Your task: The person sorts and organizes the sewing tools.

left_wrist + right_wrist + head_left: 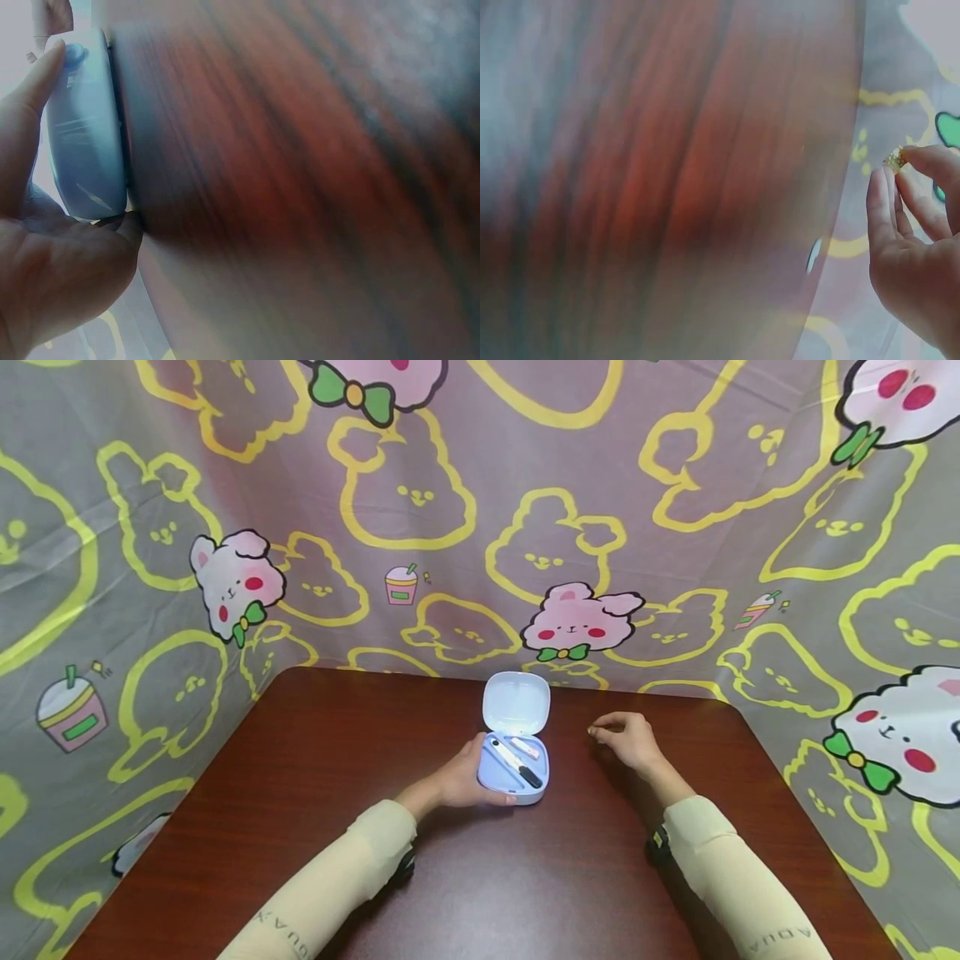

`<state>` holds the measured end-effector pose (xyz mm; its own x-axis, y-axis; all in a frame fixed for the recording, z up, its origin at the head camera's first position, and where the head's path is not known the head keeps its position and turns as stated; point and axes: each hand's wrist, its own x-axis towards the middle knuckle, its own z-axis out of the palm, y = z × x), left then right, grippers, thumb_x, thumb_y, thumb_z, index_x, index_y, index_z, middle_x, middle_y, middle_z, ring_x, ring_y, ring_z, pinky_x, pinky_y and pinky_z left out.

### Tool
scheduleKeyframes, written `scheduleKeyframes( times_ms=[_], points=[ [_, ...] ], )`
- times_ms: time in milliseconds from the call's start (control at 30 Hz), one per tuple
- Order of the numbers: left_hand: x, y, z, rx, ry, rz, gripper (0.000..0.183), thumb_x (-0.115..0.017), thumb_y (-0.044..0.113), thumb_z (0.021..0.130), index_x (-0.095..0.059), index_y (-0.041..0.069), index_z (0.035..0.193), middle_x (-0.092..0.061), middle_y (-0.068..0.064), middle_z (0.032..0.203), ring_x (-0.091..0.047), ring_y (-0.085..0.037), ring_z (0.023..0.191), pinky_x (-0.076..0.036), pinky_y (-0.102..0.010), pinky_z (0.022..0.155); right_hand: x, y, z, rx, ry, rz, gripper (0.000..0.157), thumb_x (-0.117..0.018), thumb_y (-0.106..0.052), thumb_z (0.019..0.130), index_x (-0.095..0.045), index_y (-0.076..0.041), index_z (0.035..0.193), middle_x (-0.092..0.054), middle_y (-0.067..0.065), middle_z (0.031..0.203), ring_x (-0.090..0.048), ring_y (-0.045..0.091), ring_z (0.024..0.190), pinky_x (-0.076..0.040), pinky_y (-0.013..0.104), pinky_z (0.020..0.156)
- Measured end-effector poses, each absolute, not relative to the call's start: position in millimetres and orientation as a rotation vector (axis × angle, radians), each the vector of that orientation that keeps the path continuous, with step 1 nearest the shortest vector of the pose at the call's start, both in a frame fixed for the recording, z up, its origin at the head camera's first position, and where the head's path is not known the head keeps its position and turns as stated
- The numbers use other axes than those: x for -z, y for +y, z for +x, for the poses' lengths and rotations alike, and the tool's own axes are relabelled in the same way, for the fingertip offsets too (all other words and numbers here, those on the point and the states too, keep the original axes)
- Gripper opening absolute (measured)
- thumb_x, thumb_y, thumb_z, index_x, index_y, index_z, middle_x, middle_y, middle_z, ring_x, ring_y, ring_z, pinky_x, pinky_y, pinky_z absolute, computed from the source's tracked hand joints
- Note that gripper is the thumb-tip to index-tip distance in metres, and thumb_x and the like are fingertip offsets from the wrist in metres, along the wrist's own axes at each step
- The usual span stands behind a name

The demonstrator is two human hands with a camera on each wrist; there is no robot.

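Observation:
A small light-blue case (532, 798) stands on the table with its white-looking lid (517, 703) raised at the back. My left hand (461, 777) grips it from the left, thumb along the front; the left wrist view shows thumb and fingers around the blue case (86, 135). Inside lie a slim white stick with a black end (517, 762) and a small white-and-pink piece (527, 747). To the right of the case, my right hand (630, 739) pinches a tiny gold, sparkly piece (895, 160) between thumb and fingertips, apart from the case. Its exact kind is too small to tell.
The dark reddish wooden table (337, 735) extends around both hands. A patterned cloth (450, 510) with cartoon rabbits hangs along the back and both sides of the table. Dark bands sit at both wrists.

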<state>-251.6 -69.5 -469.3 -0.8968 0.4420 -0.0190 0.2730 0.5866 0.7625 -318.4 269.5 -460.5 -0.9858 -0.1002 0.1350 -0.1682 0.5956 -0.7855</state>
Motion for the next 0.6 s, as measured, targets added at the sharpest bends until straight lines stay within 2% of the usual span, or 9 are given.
scheduleKeyframes(
  times_ms=[267, 500, 600],
  points=[
    [470, -70, -252, -1.216, 2.595, 0.604, 0.117, -0.091, 0.048, 0.072, -0.021, 0.009, 0.157, -0.043, -0.015, 0.142, -0.046, -0.027, 0.125, -0.043, -0.048, 0.106, 453, 249, -308, -1.456, -2.703, 0.325, 0.019, -0.075, -0.013, 0.093, -0.076, 0.0, 0.106, -0.075, 0.013, 0.1, -0.067, 0.017, 0.082, -0.052, 0.028, 0.07],
    [470, -69, -254, -1.206, 2.623, 0.629, 0.116, -0.092, 0.046, 0.071, -0.024, 0.005, 0.155, -0.045, -0.016, 0.141, -0.047, -0.027, 0.128, -0.042, -0.045, 0.109, 442, 230, -297, -1.525, -2.709, 0.395, 0.019, -0.074, -0.015, 0.095, -0.075, -0.003, 0.109, -0.073, 0.012, 0.105, -0.067, 0.026, 0.089, -0.056, 0.046, 0.079],
    [472, -69, -254, -1.215, 2.619, 0.643, 0.115, -0.093, 0.045, 0.071, -0.024, 0.005, 0.155, -0.046, -0.015, 0.14, -0.048, -0.026, 0.127, -0.041, -0.045, 0.108, 440, 222, -293, -1.545, -2.71, 0.426, 0.019, -0.075, -0.016, 0.094, -0.075, -0.004, 0.109, -0.073, 0.012, 0.105, -0.067, 0.029, 0.091, -0.056, 0.05, 0.081]
  ],
)
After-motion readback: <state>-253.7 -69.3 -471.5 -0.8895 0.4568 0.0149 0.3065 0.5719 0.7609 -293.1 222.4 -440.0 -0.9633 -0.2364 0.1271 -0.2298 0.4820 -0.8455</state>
